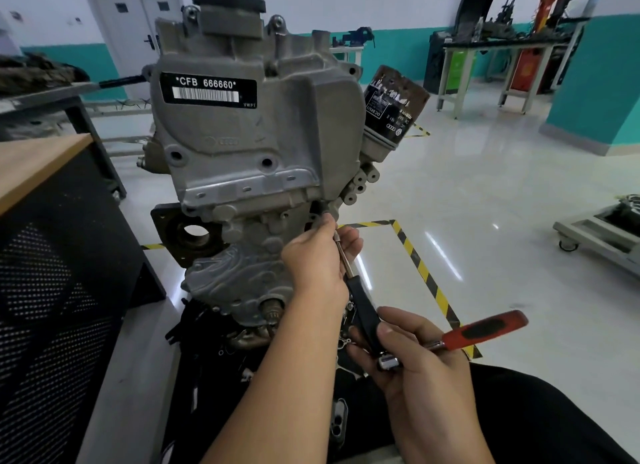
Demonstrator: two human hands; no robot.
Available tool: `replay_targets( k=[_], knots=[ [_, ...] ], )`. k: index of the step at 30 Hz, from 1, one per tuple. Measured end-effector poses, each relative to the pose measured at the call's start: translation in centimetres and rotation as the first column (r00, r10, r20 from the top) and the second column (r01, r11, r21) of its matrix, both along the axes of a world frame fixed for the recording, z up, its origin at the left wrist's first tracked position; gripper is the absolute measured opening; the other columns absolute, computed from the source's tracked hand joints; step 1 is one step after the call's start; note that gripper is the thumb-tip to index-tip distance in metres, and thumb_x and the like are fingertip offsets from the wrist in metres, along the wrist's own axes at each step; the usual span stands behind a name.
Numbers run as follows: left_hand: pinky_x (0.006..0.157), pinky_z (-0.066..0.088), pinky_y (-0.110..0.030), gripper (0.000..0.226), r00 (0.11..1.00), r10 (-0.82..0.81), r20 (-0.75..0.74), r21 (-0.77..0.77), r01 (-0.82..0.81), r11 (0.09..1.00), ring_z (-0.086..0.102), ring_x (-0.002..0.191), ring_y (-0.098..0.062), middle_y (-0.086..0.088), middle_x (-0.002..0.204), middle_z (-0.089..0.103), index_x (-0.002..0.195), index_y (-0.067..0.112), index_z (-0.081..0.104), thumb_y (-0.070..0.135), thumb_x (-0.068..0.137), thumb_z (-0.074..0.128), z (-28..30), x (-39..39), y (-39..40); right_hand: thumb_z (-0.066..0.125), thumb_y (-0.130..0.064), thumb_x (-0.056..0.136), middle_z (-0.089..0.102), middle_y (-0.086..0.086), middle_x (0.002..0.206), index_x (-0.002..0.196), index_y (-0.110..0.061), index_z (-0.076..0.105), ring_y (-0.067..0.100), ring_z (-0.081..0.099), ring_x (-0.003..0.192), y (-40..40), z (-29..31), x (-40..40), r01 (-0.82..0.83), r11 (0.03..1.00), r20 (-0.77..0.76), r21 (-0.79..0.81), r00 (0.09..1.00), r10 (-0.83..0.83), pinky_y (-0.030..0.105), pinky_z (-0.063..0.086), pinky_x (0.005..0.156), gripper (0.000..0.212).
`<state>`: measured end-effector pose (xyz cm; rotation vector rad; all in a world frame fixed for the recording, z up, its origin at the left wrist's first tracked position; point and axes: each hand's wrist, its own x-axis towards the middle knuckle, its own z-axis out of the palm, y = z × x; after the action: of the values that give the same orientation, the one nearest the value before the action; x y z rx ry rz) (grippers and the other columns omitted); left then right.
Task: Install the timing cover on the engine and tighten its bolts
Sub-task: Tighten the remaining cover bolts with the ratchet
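A glossy pale floor is being crossed by yellow-and-black hazard tape, and teal-banded walls are being lined at the back by metal workbenches loaded with dark parts, while a wooden-topped cabinet with a perforated black side is being seen at the left edge. In the middle of the view the engine is being held upright, with the grey timing cover being carried on its facing end; a black label reading *CFB 666660* is being displayed near the cover's top. A dark oil filter is being shown just beside the cover on the right. Below the cover's lower right corner, a slim extension bar with a black grip is being pointed up at a bolt position; the bolt itself is being hidden by fingers and cannot be made out. The upper part of the bar is being pinched by the left hand, its fingers being curled round the shaft near the tip. The lower end of the bar and the ratchet head are being gripped by the right hand, fingers being wrapped closed around them, while the red-and-black ratchet handle is being left projecting to the right, past the hand
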<state>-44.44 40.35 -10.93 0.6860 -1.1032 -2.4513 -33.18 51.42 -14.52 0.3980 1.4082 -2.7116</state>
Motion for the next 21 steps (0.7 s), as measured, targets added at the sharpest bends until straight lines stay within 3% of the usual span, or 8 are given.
replay_targets(
  k=[11,21],
  knots=[
    [0.049,0.056,-0.027,0.023,0.999,0.050,-0.010,0.013,-0.050,0.999,0.069,0.050,-0.020,-0.010,0.058,0.069,0.078,-0.003,0.065,0.011,0.095,0.072,1.0,-0.2,0.1,0.064,0.015,0.089,0.067,0.032,0.093,0.078,-0.004,0.078,0.048,0.074,0.086,-0.4,0.7,-0.5,0.000,0.999,-0.033,0.033,0.999,0.001,0.042,0.063,0.063,0.026],
    [0.046,0.056,-0.027,0.021,0.999,-0.051,0.008,0.054,0.050,0.997,0.070,0.049,-0.019,-0.010,0.055,0.068,0.087,-0.004,0.062,0.014,0.097,0.070,1.2,-0.4,-0.8,0.064,0.017,0.089,0.071,0.029,0.085,0.077,-0.006,0.078,0.045,0.075,0.080,-0.7,0.2,-0.6,0.075,0.994,-0.150,0.084,0.987,-0.062,0.037,0.063,0.063,0.030]
  ],
)
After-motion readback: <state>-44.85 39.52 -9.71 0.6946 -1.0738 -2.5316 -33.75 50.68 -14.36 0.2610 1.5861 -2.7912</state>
